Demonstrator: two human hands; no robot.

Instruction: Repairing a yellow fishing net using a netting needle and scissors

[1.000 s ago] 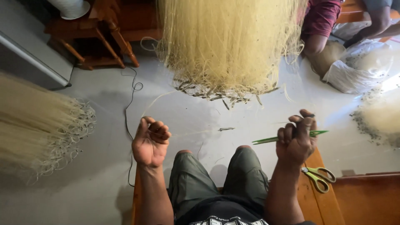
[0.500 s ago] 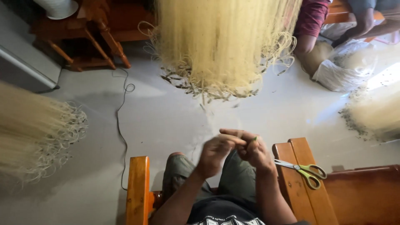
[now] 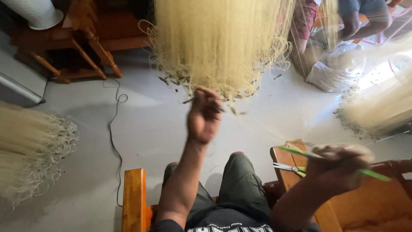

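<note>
A hanging bundle of pale yellow strands [image 3: 223, 43] ends just above the left hand [image 3: 202, 115], whose fingers pinch at its lower tips. The right hand [image 3: 339, 166], blurred, is closed around a thin green stick [image 3: 373, 174] over the wooden bench [image 3: 296, 150]. Scissors [image 3: 288, 167] lie just left of it.

One head-worn camera looks steeply down past the person's lap to the grey floor [image 3: 146, 129]. It sits close above the raised left hand [image 3: 204, 116] and the hanging pale fibre bundle [image 3: 219, 43].
</note>
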